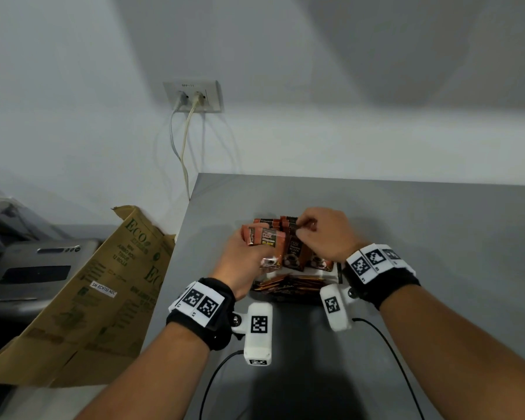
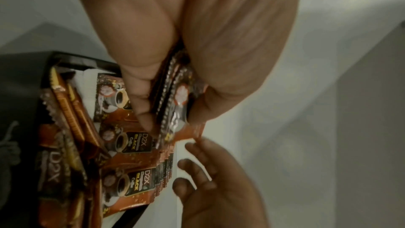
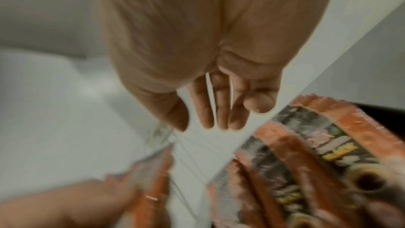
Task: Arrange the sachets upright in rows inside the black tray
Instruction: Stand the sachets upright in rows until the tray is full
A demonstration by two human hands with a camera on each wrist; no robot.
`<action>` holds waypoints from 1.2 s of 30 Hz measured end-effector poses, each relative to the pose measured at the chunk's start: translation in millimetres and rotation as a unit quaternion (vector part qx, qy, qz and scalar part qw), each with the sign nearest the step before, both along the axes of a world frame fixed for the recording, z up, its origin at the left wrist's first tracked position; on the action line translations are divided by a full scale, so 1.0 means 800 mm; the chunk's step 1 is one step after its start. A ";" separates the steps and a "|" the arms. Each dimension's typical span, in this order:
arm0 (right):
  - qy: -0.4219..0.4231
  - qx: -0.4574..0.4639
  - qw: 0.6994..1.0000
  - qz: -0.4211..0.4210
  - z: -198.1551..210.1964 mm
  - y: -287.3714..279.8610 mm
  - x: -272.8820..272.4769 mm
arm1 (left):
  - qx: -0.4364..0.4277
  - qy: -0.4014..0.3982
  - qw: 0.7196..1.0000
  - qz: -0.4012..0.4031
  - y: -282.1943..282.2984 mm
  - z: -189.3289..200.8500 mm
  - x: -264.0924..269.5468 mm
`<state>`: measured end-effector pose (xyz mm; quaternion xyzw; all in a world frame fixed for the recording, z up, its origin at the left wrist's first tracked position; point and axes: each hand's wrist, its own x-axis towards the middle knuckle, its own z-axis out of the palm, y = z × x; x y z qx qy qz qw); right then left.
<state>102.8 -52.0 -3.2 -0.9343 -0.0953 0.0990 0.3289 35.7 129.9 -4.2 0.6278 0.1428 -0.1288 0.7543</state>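
My left hand [image 1: 244, 262] grips a bundle of several orange-brown coffee sachets [image 1: 265, 241] just above the left side of the black tray [image 1: 340, 272]. The left wrist view shows that bundle [image 2: 175, 96] pinched between thumb and fingers. Inside the tray, a row of sachets [image 1: 297, 253] stands upright, and more sachets [image 1: 288, 284] lie flat in its near part. My right hand [image 1: 309, 228] hovers over the tops of the standing sachets [image 3: 317, 145]. Its fingers [image 3: 219, 110] are fairly straight and hold nothing; one fingertip [image 2: 197, 142] is at the corner of a sachet.
The tray sits on a grey table [image 1: 437, 237] whose left edge runs close by. A brown cardboard box [image 1: 103, 283] leans beside that edge, with a grey machine [image 1: 34, 268] further left. A wall socket [image 1: 194, 97] drops cables behind the table.
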 end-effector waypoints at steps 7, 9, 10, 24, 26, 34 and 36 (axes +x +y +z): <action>-0.001 0.054 0.999 -0.003 0.043 -0.014 -0.008 | 0.052 -0.032 0.998 0.033 -0.018 -0.002 0.012; 0.005 0.022 0.999 -0.032 0.031 -0.022 -0.001 | 0.044 -0.006 0.996 0.073 -0.008 -0.006 0.015; 0.022 0.005 0.999 -0.033 0.021 -0.023 0.000 | 0.035 0.002 0.996 0.080 -0.003 -0.008 0.015; 0.044 -0.120 0.992 0.012 -0.034 0.009 0.006 | 0.003 0.052 0.996 0.066 0.009 -0.013 0.007; 0.036 -0.120 0.992 0.008 -0.033 0.009 0.006 | -0.007 0.058 0.996 0.060 0.007 -0.011 0.007; 0.009 -0.005 1.000 -0.011 -0.001 -0.006 0.002 | 0.051 -0.016 0.998 0.015 -0.004 -0.010 0.004; 0.049 0.081 0.995 0.023 0.020 -0.006 -0.007 | 0.049 -0.021 0.999 -0.011 -0.009 -0.009 0.007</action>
